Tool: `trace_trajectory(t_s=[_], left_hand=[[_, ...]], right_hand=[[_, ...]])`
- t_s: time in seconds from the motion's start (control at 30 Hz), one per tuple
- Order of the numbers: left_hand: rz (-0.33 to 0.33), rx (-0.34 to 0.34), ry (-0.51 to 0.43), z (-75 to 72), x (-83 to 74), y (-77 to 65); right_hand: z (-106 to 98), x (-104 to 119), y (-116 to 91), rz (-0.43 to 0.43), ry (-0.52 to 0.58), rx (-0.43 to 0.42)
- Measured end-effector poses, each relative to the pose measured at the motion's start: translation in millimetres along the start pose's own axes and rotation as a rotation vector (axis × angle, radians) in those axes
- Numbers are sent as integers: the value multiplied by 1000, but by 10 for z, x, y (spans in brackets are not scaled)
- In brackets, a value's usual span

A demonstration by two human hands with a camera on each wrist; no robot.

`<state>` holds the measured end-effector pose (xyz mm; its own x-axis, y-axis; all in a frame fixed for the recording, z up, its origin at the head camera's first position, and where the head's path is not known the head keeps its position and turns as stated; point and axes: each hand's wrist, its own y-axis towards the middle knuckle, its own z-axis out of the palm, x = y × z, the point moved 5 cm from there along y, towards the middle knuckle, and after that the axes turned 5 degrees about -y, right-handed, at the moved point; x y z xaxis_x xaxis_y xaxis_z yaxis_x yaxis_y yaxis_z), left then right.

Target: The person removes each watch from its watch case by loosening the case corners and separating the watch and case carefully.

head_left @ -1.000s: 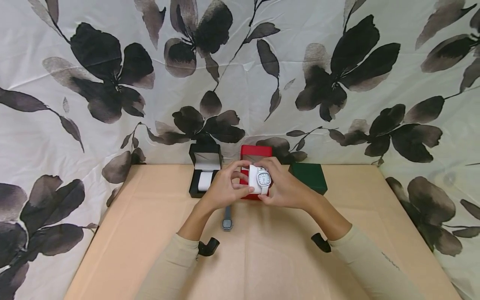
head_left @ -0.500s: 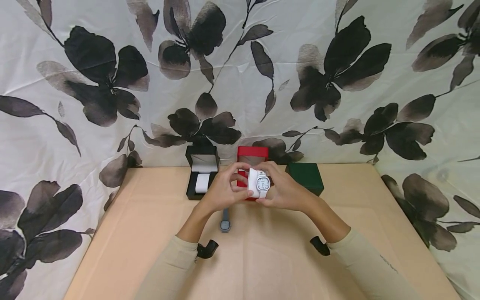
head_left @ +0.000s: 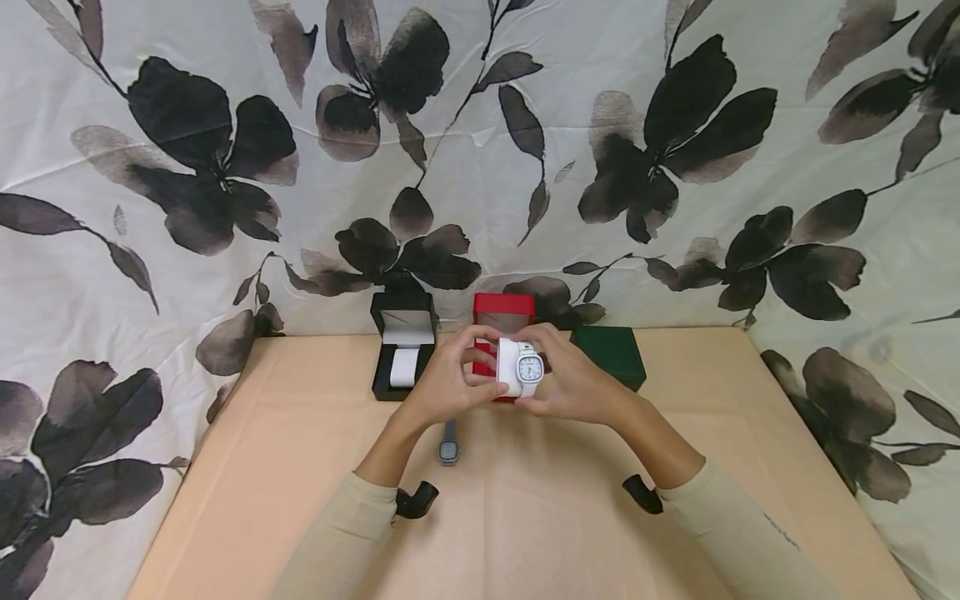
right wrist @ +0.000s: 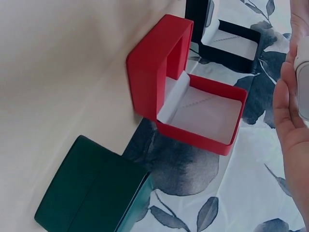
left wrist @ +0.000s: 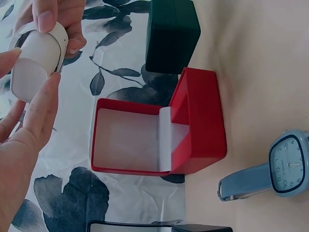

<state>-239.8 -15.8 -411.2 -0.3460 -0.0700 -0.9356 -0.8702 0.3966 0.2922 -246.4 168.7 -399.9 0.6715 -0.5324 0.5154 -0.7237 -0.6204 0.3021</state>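
Note:
A white wristwatch point(head_left: 529, 368) is wrapped round a white cushion point(head_left: 507, 367), its dial facing up toward the head camera. My left hand point(head_left: 448, 377) holds the bare end of the cushion between thumb and fingers. From the other side, my right hand point(head_left: 576, 379) grips the watch and cushion at the strap. Both are held up in front of the open red box point(head_left: 504, 308). In the left wrist view the cushion point(left wrist: 34, 72) shows its flat white end, with fingers of both hands on it. The right wrist view catches only part of the cushion point(right wrist: 303, 87) at its edge.
An open black box point(head_left: 402, 312) with a white cushion inside stands left of the red one. To the right sits a closed green box point(head_left: 609, 354). A blue-grey watch point(head_left: 448, 452) lies on the table nearer me. Floral cloth point(head_left: 540, 183) hangs behind.
The head view has shifted slightly. Both hands keep their hold on the watch and cushion, and the dial has turned a little to the right.

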Motion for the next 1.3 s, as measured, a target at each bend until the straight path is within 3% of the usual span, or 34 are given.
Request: trace_trajectory(t_s=[1.3], left_hand=[[13, 26, -3, -71, -37, -4]], right_hand=[[-43, 90, 37, -10, 25, 57]])
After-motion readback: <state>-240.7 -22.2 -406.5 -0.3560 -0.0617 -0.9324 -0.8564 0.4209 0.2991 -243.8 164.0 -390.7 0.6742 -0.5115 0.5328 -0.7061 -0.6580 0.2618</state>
